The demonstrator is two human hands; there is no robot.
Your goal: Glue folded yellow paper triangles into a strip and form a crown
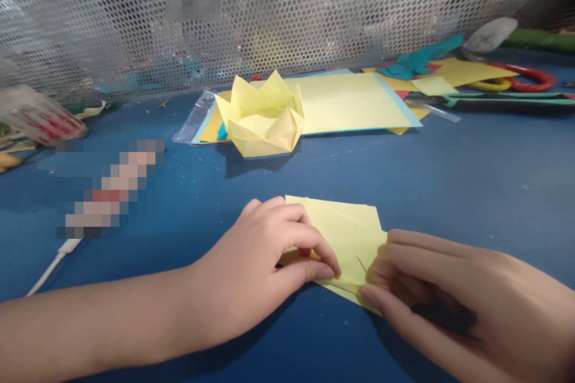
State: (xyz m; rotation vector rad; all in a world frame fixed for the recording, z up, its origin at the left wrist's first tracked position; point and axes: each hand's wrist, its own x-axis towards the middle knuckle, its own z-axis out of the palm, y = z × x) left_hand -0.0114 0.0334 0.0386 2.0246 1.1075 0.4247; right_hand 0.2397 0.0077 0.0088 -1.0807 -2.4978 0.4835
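Observation:
A folded piece of yellow paper (344, 221) lies on the blue tabletop between my hands. My left hand (274, 245) comes in from the left, its thumb and index finger pinching the near edge of the paper. From the right, my right hand (449, 287) pinches the paper's near right corner between thumb and curled fingers. A narrow fold runs along the near edge between both thumbs. Beyond the hands stands a yellow folded-paper bowl (263, 125) with pointed rim tips.
Behind the paper bowl lie stacked paper sheets (345, 102). Scissors with red handles (534, 79) and coloured paper scraps are at the back right. A perforated metal panel (287, 18) closes off the back. At left are a clear cup (42, 114) and a blurred-out object with a white cable (51, 269).

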